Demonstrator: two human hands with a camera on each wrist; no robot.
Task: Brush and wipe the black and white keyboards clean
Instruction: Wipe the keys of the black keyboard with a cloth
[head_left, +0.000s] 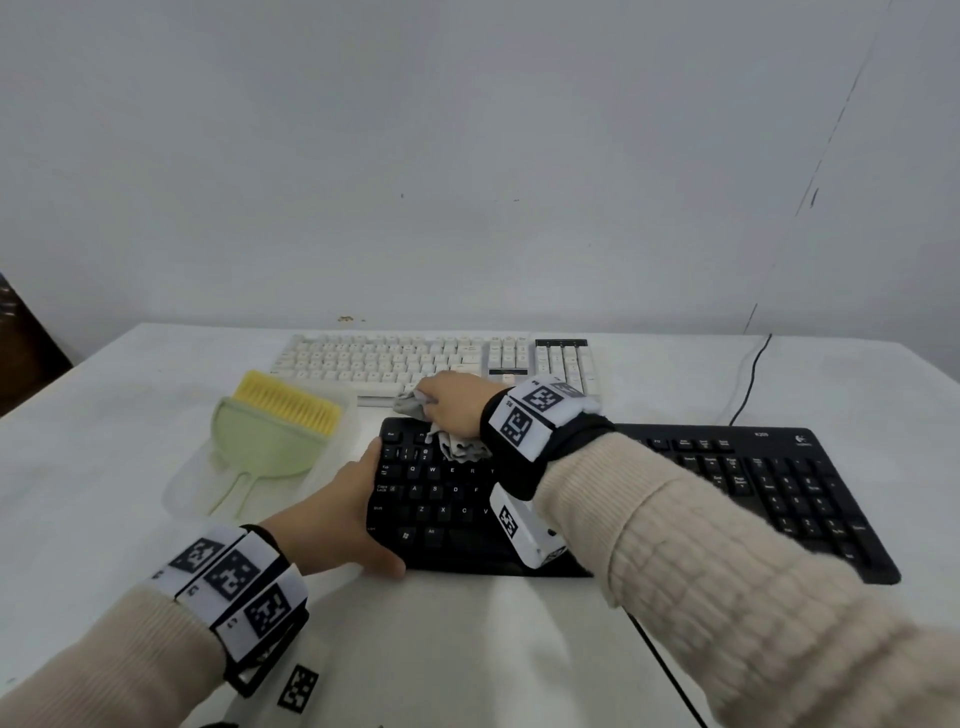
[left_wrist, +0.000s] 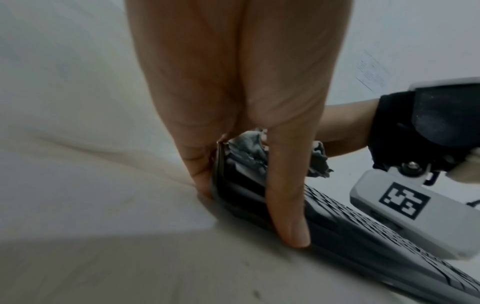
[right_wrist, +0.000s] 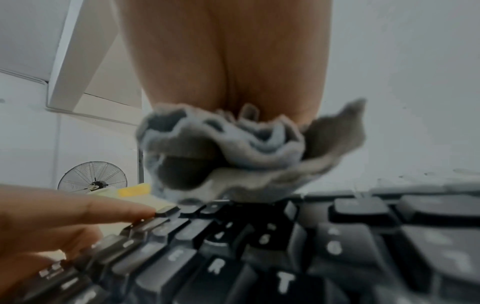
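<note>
Far left: a green dustpan (head_left: 260, 441) with a yellow brush (head_left: 291, 402) lies in a clear tray (head_left: 187, 493) on the white table (head_left: 493, 649). The left hand (head_left: 337, 519) clasps the left end of the black keyboard (head_left: 441, 499), thumb at the near corner, fingers up the side edge. The keyboard lies flat, mid-table. The right hand (head_left: 449, 402) is closed round a bunched grey cloth (head_left: 457, 447), which touches the top-left key rows. A white keyboard (head_left: 384, 358) sits just behind.

The right hand (head_left: 449, 405) squeezes a gray cloth (head_left: 457, 441) on the top keys of the black keyboard (head_left: 753, 483). The left hand (head_left: 337, 514) holds its left end. A white keyboard (head_left: 389, 358), yellow brush (head_left: 288, 402) and green dustpan (head_left: 260, 441) lie behind.
</note>
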